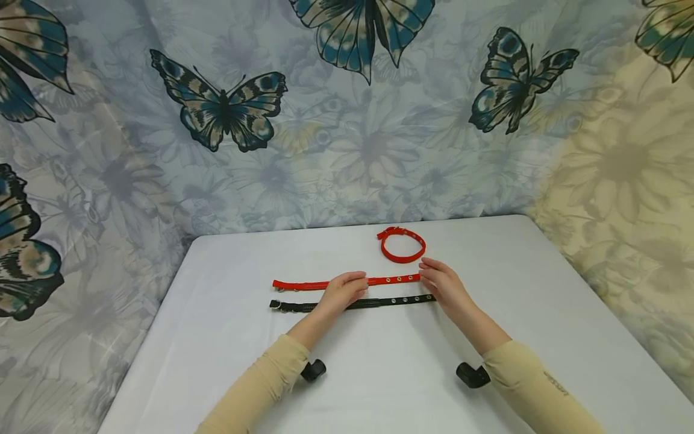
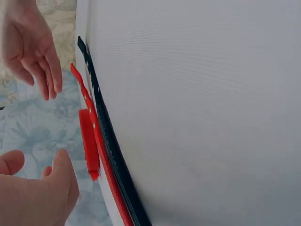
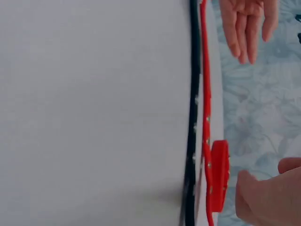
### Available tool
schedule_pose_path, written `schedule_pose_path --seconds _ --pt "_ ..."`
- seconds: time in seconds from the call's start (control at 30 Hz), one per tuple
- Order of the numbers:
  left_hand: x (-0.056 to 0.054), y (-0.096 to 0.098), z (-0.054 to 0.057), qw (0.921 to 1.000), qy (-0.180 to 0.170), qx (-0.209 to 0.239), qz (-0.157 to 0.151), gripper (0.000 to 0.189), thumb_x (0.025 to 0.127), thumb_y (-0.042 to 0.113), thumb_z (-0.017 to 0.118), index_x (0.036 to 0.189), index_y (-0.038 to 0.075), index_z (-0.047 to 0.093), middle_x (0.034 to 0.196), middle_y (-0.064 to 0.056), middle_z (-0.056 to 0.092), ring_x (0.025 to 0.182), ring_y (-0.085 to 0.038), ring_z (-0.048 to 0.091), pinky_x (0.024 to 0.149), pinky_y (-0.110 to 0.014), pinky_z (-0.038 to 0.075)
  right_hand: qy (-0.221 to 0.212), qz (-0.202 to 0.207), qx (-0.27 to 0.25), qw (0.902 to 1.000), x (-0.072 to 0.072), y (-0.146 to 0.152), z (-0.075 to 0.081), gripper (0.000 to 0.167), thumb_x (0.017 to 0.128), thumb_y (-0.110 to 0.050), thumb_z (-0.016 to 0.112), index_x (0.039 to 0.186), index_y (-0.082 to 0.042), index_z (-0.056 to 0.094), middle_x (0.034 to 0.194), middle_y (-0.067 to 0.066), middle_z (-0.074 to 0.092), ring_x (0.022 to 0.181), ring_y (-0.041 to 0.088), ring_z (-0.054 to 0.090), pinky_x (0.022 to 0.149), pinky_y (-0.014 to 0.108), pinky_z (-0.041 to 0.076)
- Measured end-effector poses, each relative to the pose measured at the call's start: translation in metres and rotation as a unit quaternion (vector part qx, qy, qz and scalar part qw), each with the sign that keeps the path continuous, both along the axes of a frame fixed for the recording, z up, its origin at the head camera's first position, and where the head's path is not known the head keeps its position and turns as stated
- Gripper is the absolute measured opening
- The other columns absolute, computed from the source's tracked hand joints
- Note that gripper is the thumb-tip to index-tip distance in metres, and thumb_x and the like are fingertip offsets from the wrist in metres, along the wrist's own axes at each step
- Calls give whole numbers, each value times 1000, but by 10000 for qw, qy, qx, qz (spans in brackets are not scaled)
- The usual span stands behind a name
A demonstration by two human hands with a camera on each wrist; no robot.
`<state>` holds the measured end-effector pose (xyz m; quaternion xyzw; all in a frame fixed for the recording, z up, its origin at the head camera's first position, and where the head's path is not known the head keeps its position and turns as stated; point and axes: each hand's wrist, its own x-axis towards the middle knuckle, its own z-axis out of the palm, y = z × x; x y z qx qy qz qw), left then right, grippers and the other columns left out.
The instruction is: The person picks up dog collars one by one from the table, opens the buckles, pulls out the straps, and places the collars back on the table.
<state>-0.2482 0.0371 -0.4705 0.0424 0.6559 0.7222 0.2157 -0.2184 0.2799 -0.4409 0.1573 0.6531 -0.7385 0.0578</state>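
A red collar (image 1: 393,280) with metal eyelets lies stretched out across the white table, its buckle end to the left. Parallel to it, on the near side, runs a black collar (image 1: 368,304) with eyelets and a buckle. Behind them a second red collar (image 1: 401,260) is fastened into a loop. My left hand (image 1: 345,292) hovers above the middle of the two straight collars, holding nothing and covering part of them. Over their right ends, close to the loop, is my right hand (image 1: 444,285), also empty. Both wrist views show the fingers relaxed, raised over the table.
The white table (image 1: 217,361) ends at a far edge just behind the looped collar. A butterfly-patterned cloth (image 1: 374,144) hangs behind and beside it. Black devices, one near the left sleeve (image 1: 313,371) and another near the right sleeve (image 1: 542,386), stick out from the wrists.
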Motion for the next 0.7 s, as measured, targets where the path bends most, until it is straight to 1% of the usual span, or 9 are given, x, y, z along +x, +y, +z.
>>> schedule_pose_path --seconds 0.03,0.13,0.23,0.3,0.4,0.53,0.6,0.67,0.7 --pt "-3 6 1 9998 -118 113 101 45 97 17 60 136 -5 51 135 -21 54 119 -27 57 99 -32 46 -24 -172 -139 9998 -5 -2 2 54 104 -10 40 153 1 21 157 18 23 141 29 29 113 33 29" --pt "-11 24 4 9982 -304 399 332 45 98 13 58 138 -6 48 138 -22 51 121 -26 55 101 -31 44 -140 -656 -432 9968 -20 -5 4 55 103 -9 39 154 -2 19 159 14 19 143 27 23 114 31 26" --pt "-22 39 3 9959 -484 603 479 46 99 11 55 140 -7 45 140 -22 48 125 -29 51 103 -32 43 -226 -969 -509 9937 -34 -8 3 56 102 -9 38 154 -2 18 160 12 15 144 26 20 115 31 24" --pt "-30 47 1 9943 -570 686 583 46 98 10 55 140 -8 44 141 -22 46 127 -30 49 104 -33 42 -233 -1059 -425 9932 -44 -9 1 58 101 -7 38 154 0 16 161 13 12 145 27 17 116 33 22" --pt "-40 59 -2 9909 -778 831 723 47 98 9 55 140 -8 42 141 -22 45 128 -31 46 106 -34 40 -299 -1232 -147 9918 -56 -8 -3 60 100 -8 38 155 0 14 161 14 10 146 27 14 117 37 20" --pt "-50 74 -5 9852 -1012 1051 904 52 96 7 56 141 -10 39 142 -23 41 130 -33 43 107 -36 38 -341 -1521 95 9877 -67 -5 -10 61 100 -9 38 154 1 12 161 15 10 146 27 13 117 41 18" --pt "-54 81 -6 9828 -1049 1086 1062 54 95 7 56 142 -11 37 145 -24 38 132 -34 40 107 -37 38 -323 -1624 212 9860 -72 -3 -14 61 100 -10 39 154 3 12 160 17 12 146 29 14 117 41 18" --pt "-58 88 -8 9814 -1074 1019 1218 55 95 6 55 143 -11 35 147 -24 36 134 -34 38 108 -37 38 -333 -1659 390 9848 -75 -1 -18 60 100 -11 38 153 4 13 159 19 14 146 31 16 117 41 18" --pt "-61 92 -11 9820 -1036 930 1278 55 95 7 54 143 -11 35 148 -24 36 135 -34 38 108 -37 38 -363 -1664 536 9839 -77 0 -20 60 100 -12 37 153 4 14 159 20 16 145 32 17 117 42 18"
